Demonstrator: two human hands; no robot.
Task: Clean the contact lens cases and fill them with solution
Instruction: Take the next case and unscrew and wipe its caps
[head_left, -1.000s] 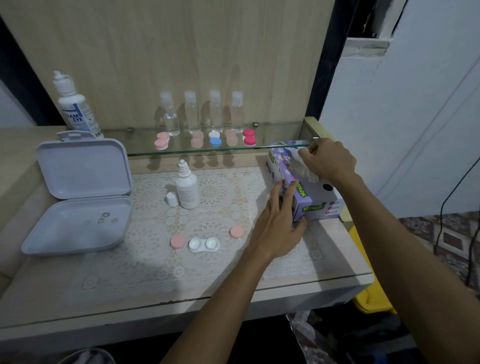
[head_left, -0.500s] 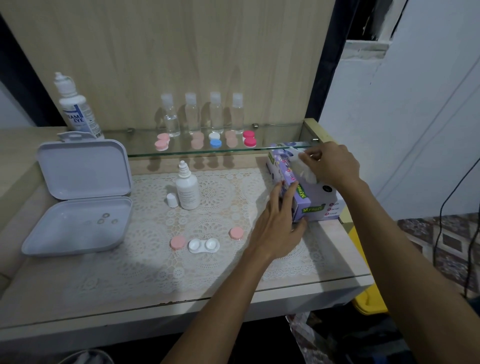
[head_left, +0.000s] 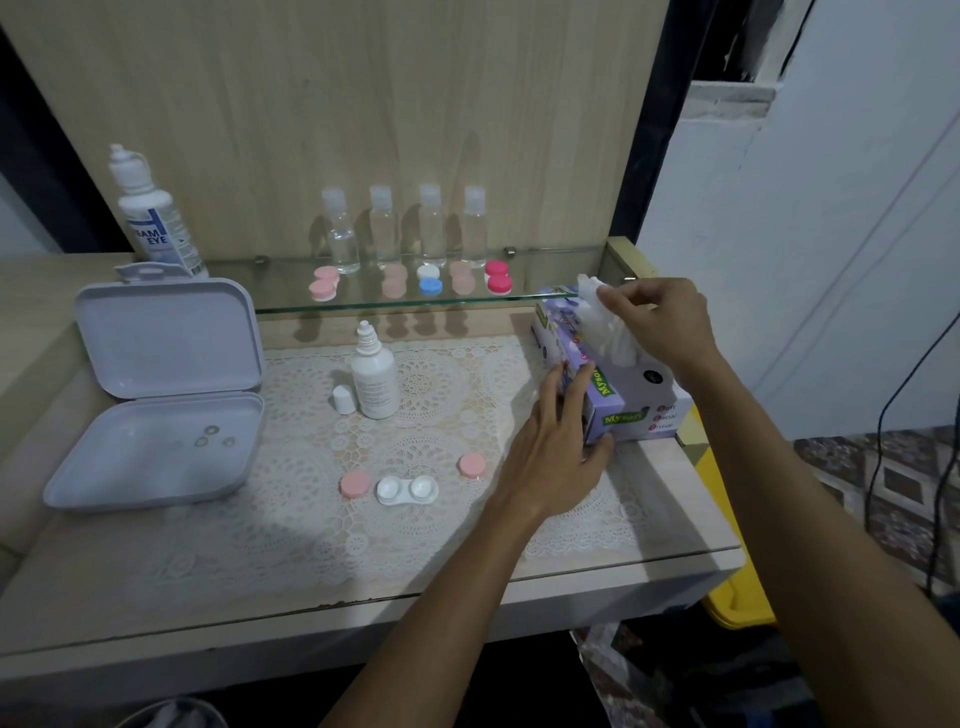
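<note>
"Mysoft" tissue box (head_left: 623, 400) (bottle (head_left: 156, 218) label: "EYE").

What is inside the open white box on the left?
In the open white box lie three small rings, likely lenses. Nothing covers its tray; its lid stands open.

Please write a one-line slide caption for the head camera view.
Right hand pulls a tissue from the tissue box that the left hand steadies, beside an open lens case.
</note>
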